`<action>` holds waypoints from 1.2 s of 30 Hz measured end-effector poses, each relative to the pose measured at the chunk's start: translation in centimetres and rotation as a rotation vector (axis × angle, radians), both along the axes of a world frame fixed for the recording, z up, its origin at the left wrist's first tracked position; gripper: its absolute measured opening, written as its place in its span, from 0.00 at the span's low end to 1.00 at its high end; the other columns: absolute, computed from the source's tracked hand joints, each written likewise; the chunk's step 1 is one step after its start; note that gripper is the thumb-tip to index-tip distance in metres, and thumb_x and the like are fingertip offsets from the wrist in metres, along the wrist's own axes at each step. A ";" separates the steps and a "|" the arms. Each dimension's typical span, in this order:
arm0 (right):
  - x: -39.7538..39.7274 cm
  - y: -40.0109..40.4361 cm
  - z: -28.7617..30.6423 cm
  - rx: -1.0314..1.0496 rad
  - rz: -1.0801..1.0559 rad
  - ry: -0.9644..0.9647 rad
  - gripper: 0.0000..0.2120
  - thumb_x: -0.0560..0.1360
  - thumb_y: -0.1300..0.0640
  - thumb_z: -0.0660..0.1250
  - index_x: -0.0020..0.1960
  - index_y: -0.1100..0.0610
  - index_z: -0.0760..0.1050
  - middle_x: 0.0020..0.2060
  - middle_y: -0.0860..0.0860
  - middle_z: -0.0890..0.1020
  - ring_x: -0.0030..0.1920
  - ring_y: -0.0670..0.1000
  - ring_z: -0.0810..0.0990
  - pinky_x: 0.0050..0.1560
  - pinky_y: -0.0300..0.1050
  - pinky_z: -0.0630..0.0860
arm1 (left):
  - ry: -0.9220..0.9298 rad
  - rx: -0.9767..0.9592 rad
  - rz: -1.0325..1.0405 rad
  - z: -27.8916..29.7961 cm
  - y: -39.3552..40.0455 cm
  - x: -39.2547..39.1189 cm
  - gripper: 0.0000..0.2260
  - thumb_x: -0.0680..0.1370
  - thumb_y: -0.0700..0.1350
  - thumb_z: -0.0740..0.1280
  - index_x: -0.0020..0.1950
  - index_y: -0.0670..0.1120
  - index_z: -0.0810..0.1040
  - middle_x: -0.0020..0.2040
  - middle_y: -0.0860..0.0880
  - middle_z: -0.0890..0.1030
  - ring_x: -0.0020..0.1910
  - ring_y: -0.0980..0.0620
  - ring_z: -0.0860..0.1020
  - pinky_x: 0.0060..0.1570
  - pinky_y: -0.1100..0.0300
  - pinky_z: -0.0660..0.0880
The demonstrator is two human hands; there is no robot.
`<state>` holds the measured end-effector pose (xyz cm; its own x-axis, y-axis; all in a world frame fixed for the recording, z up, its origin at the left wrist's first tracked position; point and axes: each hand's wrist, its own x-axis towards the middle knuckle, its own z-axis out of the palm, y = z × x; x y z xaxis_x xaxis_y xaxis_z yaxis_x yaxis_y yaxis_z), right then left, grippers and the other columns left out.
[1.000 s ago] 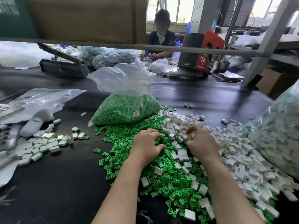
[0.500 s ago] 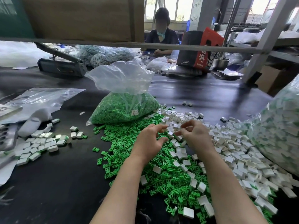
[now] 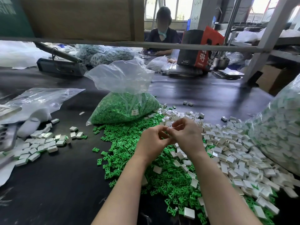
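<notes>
Dark surface [image 3: 48, 192] strewn with parts [image 3: 162, 176]; my left grip [image 3: 152, 140] and right grip [image 3: 186, 137] pinch one white piece [image 3: 170, 128] together.

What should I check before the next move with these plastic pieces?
1. Left hand and right hand meet over the piles: ok.
2. Small pale part pinched between both hands' fingertips: ok.
3. Part fully seated: cannot tell.
4. Loose green plastic inserts under the hands: ok.
5. White rectangular plastic caps beside right hand: ok.
6. Assembled white-and-green pieces heaped at left on black table: ok.
</notes>
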<state>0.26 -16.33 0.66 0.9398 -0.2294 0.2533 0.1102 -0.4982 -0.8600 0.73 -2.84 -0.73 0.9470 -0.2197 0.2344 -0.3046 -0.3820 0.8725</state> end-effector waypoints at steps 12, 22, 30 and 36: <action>-0.2 1.6 0.1 0.023 0.137 0.040 0.09 0.78 0.65 0.64 0.55 0.56 0.71 0.45 0.49 0.80 0.47 0.50 0.81 0.47 0.45 0.80 | 0.045 -0.212 0.144 -0.4 0.8 0.1 0.07 0.71 0.39 0.76 0.47 0.45 0.85 0.38 0.50 0.85 0.38 0.53 0.84 0.41 0.60 0.82; -0.3 1.6 -0.3 -0.743 0.282 0.225 0.16 0.75 0.52 0.71 0.62 0.46 0.78 0.55 0.50 0.79 0.57 0.52 0.76 0.59 0.46 0.73 | 0.188 -0.486 0.301 -0.3 2.4 0.7 0.05 0.69 0.39 0.77 0.41 0.44 0.83 0.34 0.49 0.83 0.31 0.58 0.78 0.32 0.67 0.74; -0.1 1.6 -0.8 -0.785 0.234 0.188 0.06 0.77 0.54 0.68 0.53 0.52 0.79 0.51 0.50 0.79 0.53 0.52 0.77 0.56 0.48 0.74 | 0.299 -0.667 0.220 0.5 2.3 0.2 0.03 0.71 0.38 0.75 0.43 0.42 0.84 0.36 0.47 0.85 0.33 0.55 0.82 0.33 0.66 0.77; -0.1 1.4 -0.5 -0.533 0.193 0.120 0.06 0.78 0.52 0.68 0.50 0.54 0.76 0.45 0.50 0.82 0.47 0.50 0.79 0.53 0.49 0.77 | 0.380 -0.782 0.161 0.9 2.7 0.0 0.04 0.66 0.43 0.77 0.39 0.47 0.86 0.39 0.48 0.86 0.36 0.56 0.81 0.36 0.65 0.77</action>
